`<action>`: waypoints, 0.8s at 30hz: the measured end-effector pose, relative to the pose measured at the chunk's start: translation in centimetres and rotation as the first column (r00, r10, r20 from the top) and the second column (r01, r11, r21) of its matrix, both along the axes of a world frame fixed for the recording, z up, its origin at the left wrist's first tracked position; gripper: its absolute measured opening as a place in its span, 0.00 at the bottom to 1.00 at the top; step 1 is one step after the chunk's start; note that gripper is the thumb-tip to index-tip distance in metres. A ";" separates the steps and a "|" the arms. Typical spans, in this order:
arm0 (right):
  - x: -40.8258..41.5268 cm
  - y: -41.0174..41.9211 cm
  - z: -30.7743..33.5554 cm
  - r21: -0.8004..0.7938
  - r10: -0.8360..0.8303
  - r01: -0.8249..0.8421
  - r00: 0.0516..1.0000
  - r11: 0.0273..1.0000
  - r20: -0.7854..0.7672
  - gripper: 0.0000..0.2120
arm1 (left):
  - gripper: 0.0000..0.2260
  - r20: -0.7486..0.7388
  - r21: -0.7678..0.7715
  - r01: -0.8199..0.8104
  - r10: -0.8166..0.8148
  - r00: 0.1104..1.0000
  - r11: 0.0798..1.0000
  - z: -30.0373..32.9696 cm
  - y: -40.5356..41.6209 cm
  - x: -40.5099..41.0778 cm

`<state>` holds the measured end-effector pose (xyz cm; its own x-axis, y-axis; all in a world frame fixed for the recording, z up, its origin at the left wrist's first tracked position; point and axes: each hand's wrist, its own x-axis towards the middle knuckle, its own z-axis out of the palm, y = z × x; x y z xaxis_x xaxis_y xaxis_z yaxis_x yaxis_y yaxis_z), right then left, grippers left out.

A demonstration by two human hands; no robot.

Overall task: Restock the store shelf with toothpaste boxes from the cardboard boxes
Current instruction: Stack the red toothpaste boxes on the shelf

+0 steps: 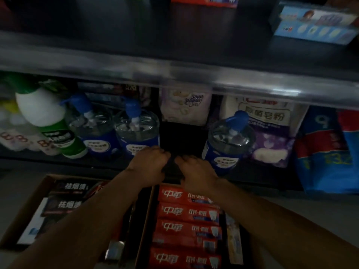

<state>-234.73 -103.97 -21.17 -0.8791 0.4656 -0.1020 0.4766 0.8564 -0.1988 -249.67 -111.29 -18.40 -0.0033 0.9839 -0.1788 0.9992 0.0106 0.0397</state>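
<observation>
Both arms reach forward over two open cardboard boxes on the floor. The right cardboard box (144,220) holds several red toothpaste boxes (186,211) lying flat. The left cardboard box (41,183) holds black toothpaste boxes (73,204). My left hand (149,162) and my right hand (196,171) meet at the front edge of the lower shelf. Their curled fingers grip a dark box (173,165) between them, and its outline is hard to make out in the dim light. Another red toothpaste box (204,0) lies on the upper shelf.
The lower shelf carries clear blue-capped bottles (136,127), a green and white bottle (46,117), soap powder bags (186,105) and blue bags (326,152) at right. A grey shelf rail (174,72) runs across. A light-blue box (314,24) sits on the upper shelf at right.
</observation>
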 end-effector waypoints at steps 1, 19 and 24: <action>0.0 0.0 -0.1 0.003 0.005 -0.005 1.000 1.000 -0.003 0.24 | 0.13 -0.006 0.010 -0.002 0.002 1.000 1.000 -0.1 -0.3 0.1; 6.1 -3.7 3.0 0.137 -0.009 -0.005 0.995 0.990 0.098 0.26 | 0.17 -0.012 0.052 -0.048 0.048 0.999 0.998 1.2 -5.8 5.8; 7.6 -5.0 1.5 0.059 -0.050 0.043 0.991 0.997 0.124 0.25 | 0.17 -0.006 0.023 -0.015 0.015 1.000 1.000 0.3 -6.8 6.5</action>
